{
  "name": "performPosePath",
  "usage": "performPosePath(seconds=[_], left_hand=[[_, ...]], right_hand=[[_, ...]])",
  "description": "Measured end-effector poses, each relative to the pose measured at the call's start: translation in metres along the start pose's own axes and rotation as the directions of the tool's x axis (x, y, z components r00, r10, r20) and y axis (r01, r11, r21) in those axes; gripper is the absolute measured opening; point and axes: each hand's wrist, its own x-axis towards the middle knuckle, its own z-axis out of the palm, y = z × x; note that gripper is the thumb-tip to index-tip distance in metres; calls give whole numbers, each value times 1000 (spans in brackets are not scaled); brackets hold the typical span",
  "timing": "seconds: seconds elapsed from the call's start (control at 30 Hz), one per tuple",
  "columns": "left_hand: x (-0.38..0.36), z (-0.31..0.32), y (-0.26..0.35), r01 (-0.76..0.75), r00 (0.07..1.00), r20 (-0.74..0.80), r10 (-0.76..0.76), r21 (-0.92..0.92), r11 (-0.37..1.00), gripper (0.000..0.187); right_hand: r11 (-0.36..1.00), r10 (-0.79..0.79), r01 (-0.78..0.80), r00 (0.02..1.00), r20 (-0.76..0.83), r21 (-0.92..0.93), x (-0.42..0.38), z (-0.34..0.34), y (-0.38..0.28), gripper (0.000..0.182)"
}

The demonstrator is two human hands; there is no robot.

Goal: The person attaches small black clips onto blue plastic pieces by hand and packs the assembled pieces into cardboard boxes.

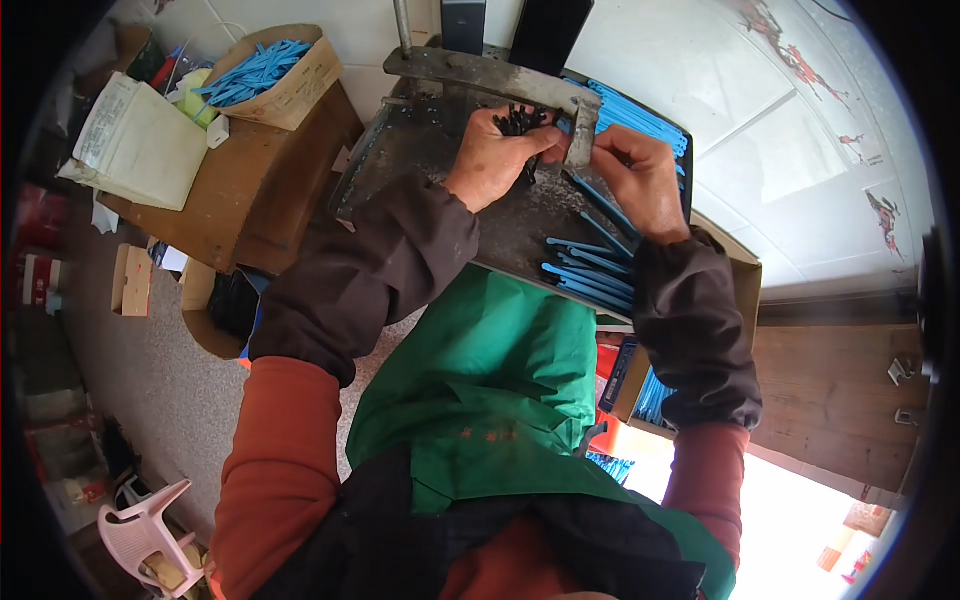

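My left hand [487, 160] is closed around a bunch of thin black pieces [518, 121], whose ends stick out above the fingers and below the thumb. Its fingertips reach toward the upright end of a metal arm [490, 78]. On the other side of that end is my right hand [640, 178], with thumb and fingers pinched together; what they hold is hidden. Slim blue strips [595, 272] lie loosely on the dark metal tray [400, 150] below my right wrist. More blue strips [640, 118] are lined up behind my right hand.
A cardboard box of blue pieces [262, 75] stands on a brown cabinet [190, 190] at left. Two dark upright objects, one a black panel [552, 35], stand behind the tray. Another box with blue strips [652, 400] sits below my right forearm. A pink chair [150, 535] is at lower left.
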Motion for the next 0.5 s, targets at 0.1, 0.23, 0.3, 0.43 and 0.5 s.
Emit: performPosePath(seconds=[0.1,0.23,0.3,0.43,0.5], left_hand=[[-1,1,3,-26,1000,20,24,115,993,5],[-1,0,1,33,999,20,-33,12,999,10],[-3,0,4,47,998,40,-52,108,993,14],[-3,-1,4,63,996,49,-70,138,988,19],[-4,0,7,54,996,64,-63,142,988,18]], right_hand=[[998,-64,64,998,-18,-6,2,-2,3,6],[986,15,-5,998,57,-169,-3,-31,11,4],[881,-115,151,988,108,-447,-14,-33,30,3],[971,165,-39,826,539,-237,-33,-37,6,7],[930,40,108,921,388,-352,-24,-38,20,8]])
